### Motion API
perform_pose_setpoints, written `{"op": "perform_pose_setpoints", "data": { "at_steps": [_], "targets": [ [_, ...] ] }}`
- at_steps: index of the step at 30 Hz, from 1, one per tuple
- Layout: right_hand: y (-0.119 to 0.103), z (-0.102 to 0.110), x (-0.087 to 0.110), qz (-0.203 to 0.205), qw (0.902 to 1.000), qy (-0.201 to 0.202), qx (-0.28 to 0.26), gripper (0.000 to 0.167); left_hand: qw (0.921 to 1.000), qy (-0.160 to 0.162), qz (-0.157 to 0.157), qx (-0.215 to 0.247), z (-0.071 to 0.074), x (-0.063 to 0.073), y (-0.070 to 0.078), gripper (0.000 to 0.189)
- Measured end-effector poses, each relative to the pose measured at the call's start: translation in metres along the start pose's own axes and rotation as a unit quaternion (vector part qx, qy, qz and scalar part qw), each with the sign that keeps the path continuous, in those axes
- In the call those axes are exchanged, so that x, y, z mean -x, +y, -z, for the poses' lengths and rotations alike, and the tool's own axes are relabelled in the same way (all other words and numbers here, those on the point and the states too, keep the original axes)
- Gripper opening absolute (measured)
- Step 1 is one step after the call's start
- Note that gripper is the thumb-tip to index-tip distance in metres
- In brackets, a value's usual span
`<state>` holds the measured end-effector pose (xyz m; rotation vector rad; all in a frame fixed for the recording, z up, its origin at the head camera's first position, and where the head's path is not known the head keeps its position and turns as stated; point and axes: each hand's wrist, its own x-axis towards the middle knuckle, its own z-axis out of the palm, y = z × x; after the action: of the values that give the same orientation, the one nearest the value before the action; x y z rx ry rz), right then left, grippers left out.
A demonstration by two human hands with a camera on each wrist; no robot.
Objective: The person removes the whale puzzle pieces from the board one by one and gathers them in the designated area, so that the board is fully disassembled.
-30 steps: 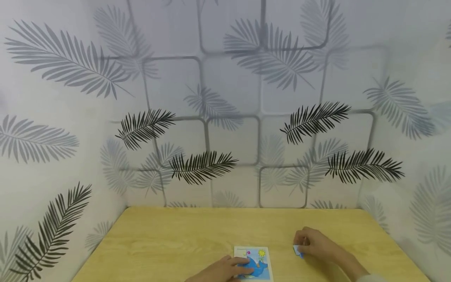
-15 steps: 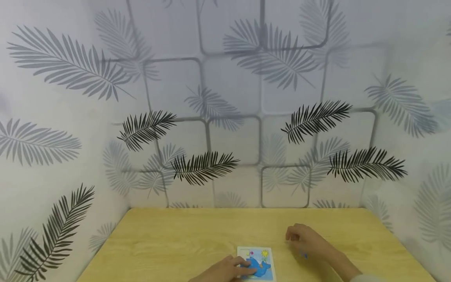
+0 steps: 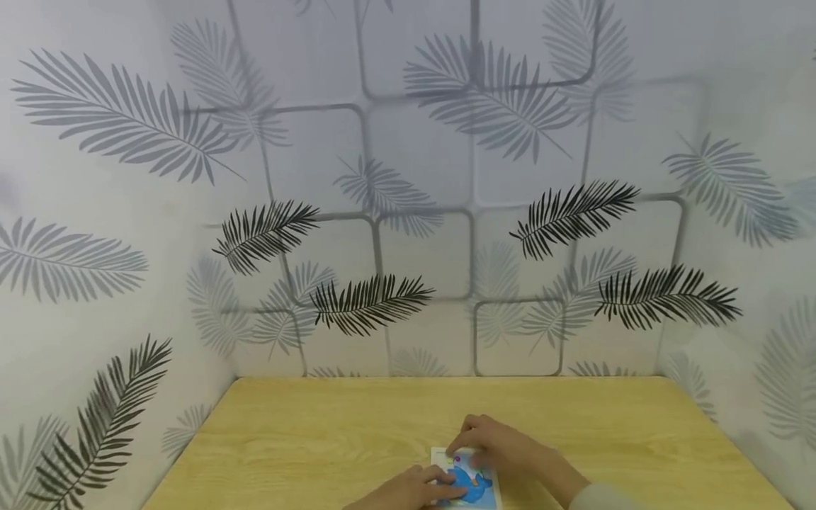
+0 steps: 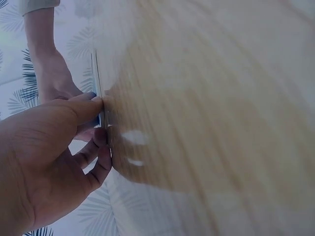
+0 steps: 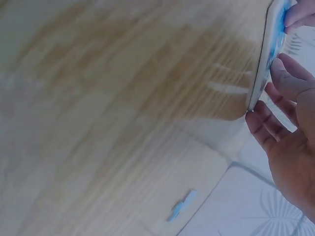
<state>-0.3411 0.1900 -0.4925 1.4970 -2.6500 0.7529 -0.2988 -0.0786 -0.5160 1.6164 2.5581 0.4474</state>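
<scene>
A white-edged picture puzzle board (image 3: 472,492) with a blue whale lies on the table at the lower middle of the head view. My left hand (image 3: 408,489) rests its fingers across the whale from the left. In the left wrist view, this hand's fingertips (image 4: 101,135) are down at the board's side. My right hand (image 3: 500,446) reaches over the board's upper right part, its bent fingers covering the printed sun. The right wrist view has its thumb and fingers (image 5: 266,130) at the board's edge and corner. I cannot tell whether it holds a piece.
A small light-blue piece (image 5: 182,205) lies on the wooden table (image 3: 306,439) in the right wrist view, away from the board. Behind the table's far edge stands a wall (image 3: 408,255) with leaf-patterned covering, and more patterned wall rises at both sides.
My right hand, a second ago at a small blue piece to the right of the board, has swung left over the board's upper part. My left hand has stayed on the whale.
</scene>
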Motion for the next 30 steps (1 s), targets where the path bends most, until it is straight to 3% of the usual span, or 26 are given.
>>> {"op": "perform_pose_setpoints", "data": {
  "at_steps": [10,15,19,26,30],
  "targets": [
    [-0.013,0.004,-0.012,-0.032,0.9967,-0.045,0.06,0.023,0.9992,0.031,-0.026,-0.002,-0.008,0.0,-0.002,0.048],
    [-0.017,0.006,-0.026,-0.073,0.9861,-0.098,0.114,0.029,0.9988,0.033,-0.028,-0.025,-0.008,-0.003,-0.004,0.048],
    [-0.019,0.009,-0.034,-0.083,0.9785,-0.126,0.14,0.032,0.9986,0.032,-0.027,-0.033,-0.012,-0.005,-0.007,0.049],
    [-0.018,0.008,-0.033,-0.049,0.9845,-0.103,0.133,0.032,0.9982,0.033,-0.026,-0.042,-0.016,-0.003,-0.012,0.05],
    [-0.018,0.005,-0.032,-0.036,0.9864,-0.089,0.134,0.023,0.9978,0.043,-0.038,-0.033,-0.015,0.0,-0.012,0.048]
  ]
}}
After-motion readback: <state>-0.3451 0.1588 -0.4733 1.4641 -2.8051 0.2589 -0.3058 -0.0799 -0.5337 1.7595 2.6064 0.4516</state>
